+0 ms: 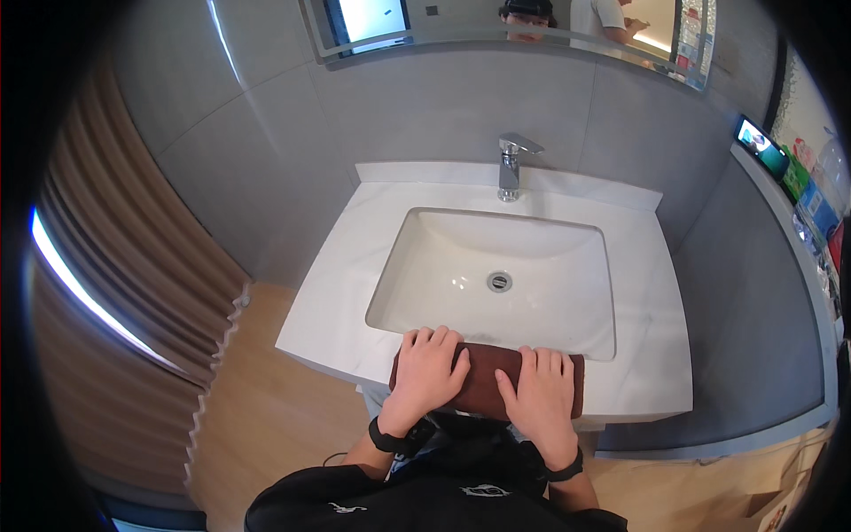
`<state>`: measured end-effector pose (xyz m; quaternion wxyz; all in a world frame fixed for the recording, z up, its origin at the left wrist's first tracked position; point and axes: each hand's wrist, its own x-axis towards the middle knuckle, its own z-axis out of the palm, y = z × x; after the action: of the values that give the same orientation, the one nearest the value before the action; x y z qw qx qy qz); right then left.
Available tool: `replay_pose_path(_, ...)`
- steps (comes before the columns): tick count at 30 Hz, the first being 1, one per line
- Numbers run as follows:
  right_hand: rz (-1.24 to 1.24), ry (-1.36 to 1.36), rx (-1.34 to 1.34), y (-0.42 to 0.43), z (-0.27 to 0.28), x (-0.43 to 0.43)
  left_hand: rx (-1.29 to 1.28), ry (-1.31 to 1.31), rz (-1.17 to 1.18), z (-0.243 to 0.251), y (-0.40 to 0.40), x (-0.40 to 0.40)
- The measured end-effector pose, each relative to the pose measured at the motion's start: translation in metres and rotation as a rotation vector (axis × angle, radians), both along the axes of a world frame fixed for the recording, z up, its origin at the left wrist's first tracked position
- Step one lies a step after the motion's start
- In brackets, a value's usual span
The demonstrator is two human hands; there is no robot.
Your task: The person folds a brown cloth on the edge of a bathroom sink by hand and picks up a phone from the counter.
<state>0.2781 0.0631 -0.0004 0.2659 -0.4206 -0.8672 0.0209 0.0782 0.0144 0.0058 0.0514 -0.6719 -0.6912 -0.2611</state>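
A folded dark brown cloth [486,379] lies on the front edge of the white marble-look countertop [332,286]. My left hand [431,366] rests on its left part, palm down, and my right hand [542,386] rests on its right part. Whether the fingers grip the cloth or only press on it does not show. Just beyond the cloth is the white rectangular sink basin [439,266], with a metal drain [499,281] in its bottom. Behind the basin stands a chrome faucet [509,167].
A mirror [452,33] on the grey wall reflects two people. At left hangs a brown pleated curtain [133,266]. A grey partition [751,319] stands at right; a lit phone [762,146] and plastic bottles [831,166] are along its top.
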Motion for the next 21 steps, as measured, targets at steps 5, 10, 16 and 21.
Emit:
replay_pose_path(5,0.008,0.011,-0.008,0.001,0.000,-0.001,0.006,-0.018,0.017,0.001,0.001,0.001)
replay_pose_path(10,0.001,0.023,0.040,-0.005,-0.002,0.002,0.034,-0.009,0.008,0.002,-0.001,0.001)
replay_pose_path(16,-0.032,0.081,0.139,-0.002,-0.004,-0.003,0.085,0.022,0.023,0.000,-0.008,0.005)
replay_pose_path(21,-0.066,0.066,0.189,0.008,-0.018,-0.006,0.059,0.070,0.024,-0.014,0.005,-0.003)
